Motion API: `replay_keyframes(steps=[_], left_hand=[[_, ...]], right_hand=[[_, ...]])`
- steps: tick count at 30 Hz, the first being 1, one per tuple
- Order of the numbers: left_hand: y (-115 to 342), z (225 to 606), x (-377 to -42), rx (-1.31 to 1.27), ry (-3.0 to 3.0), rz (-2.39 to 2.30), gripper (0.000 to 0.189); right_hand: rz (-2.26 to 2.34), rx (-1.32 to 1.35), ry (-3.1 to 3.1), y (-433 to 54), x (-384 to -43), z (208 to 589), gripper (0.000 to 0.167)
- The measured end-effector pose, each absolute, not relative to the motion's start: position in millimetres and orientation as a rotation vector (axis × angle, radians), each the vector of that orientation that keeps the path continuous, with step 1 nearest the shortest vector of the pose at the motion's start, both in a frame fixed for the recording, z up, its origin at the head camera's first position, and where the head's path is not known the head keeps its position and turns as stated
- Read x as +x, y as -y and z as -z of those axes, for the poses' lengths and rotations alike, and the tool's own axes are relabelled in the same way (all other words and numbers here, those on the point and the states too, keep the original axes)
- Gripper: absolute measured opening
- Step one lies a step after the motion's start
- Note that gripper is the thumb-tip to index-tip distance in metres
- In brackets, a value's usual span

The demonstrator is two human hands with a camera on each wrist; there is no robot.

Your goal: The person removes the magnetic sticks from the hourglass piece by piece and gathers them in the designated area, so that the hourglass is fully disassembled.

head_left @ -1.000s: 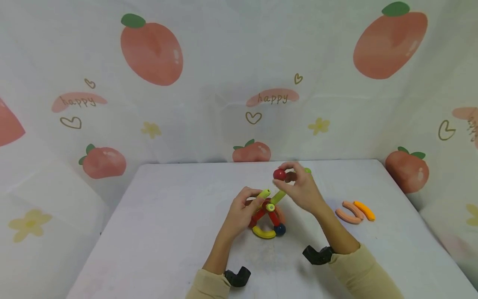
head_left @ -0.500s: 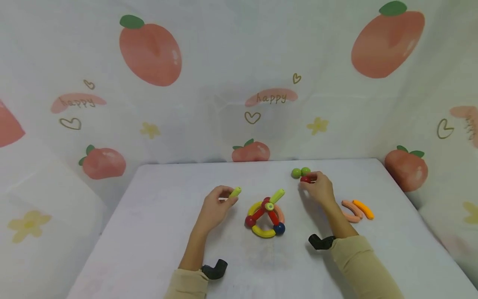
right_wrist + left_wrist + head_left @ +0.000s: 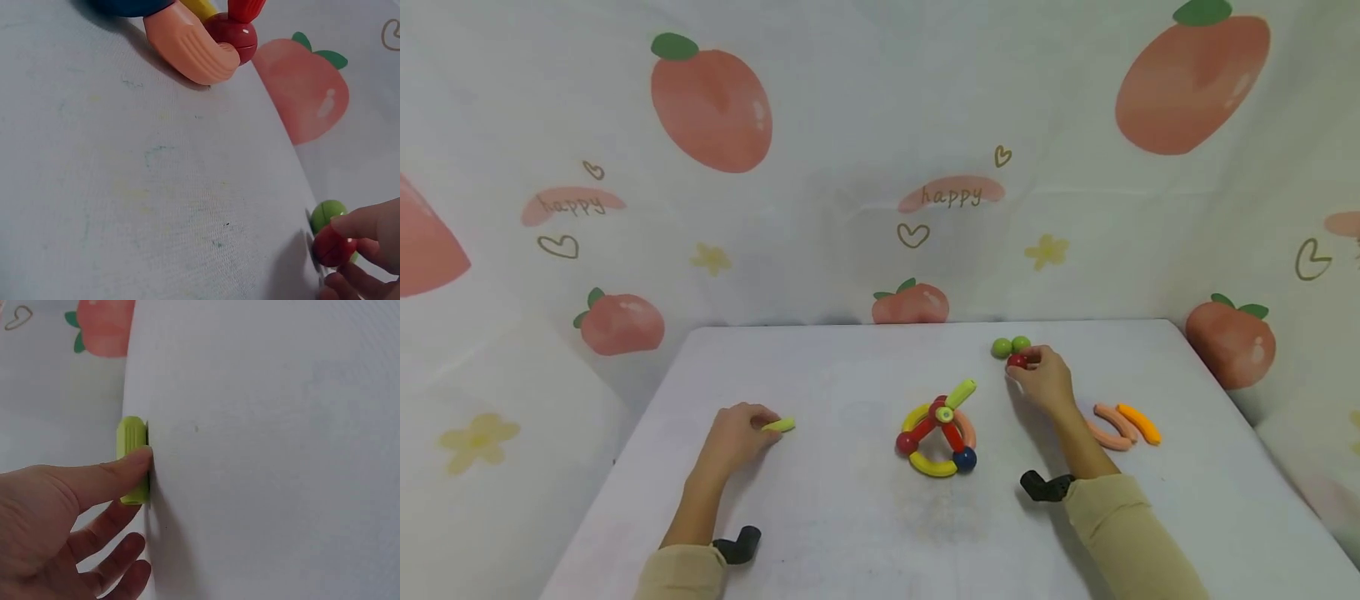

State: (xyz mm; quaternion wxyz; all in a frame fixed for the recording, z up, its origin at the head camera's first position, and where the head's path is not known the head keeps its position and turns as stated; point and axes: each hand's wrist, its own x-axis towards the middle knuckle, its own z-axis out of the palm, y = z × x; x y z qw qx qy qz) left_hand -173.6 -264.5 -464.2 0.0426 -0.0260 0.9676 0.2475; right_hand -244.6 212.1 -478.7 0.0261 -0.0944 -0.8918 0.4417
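Observation:
Between thumb and fingers my left hand (image 3: 741, 437) pinches a yellow-green rod (image 3: 132, 434), low over the left part of the table. My right hand (image 3: 1045, 379) holds a red ball (image 3: 332, 247) at the back right, beside two green balls (image 3: 1002, 348). Mid-table stands a built frame of rods and balls: a ring of curved yellow rods (image 3: 934, 467) and a peach one, with a dark blue ball (image 3: 964, 459) and a red ball (image 3: 906, 442) in it. Red straight rods rise to a red ball on top, where another yellow-green rod (image 3: 961, 393) sticks up.
To the right of my right forearm lie several curved peach rods (image 3: 1111, 440) and one orange curved rod (image 3: 1139, 424). The white tabletop (image 3: 850, 533) ends at a patterned cloth backdrop (image 3: 820, 250).
My left hand has moved away from the frame to the left, taking a yellow-green rod off it. My right hand has carried the red ball back and right to the green balls.

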Motion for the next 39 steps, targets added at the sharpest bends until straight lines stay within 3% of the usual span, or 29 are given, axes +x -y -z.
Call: replay_keyframes(steps=[8,15,22,33,39], left_hand=[[248.6,449.2,-170.0,0.004,-2.919,-0.888,0.045],[157.5,438.8,-168.5,0.362,-2.721,-1.361,0.048],[83.3,457.8,-168.1,0.476,-2.539,-1.49,0.048],[62.7,455.7,-165.3,0.747,-2.635,-1.724,0.032],[63.1,454.3,-164.6,0.842,-2.674,-1.705,0.026]], right_hand=[[-1.371,-0.195,2.729,-207.7,-222.2,453.2,0.052],[-1.797,0.13,2.704,-175.4,-186.5,428.5,0.053],[-1.947,0.275,2.726,-160.5,-173.4,435.8,0.048],[-2.028,0.737,2.716,-168.5,-179.1,463.1,0.027],[-1.752,0.745,2.706,-159.0,-178.6,473.8,0.025]])
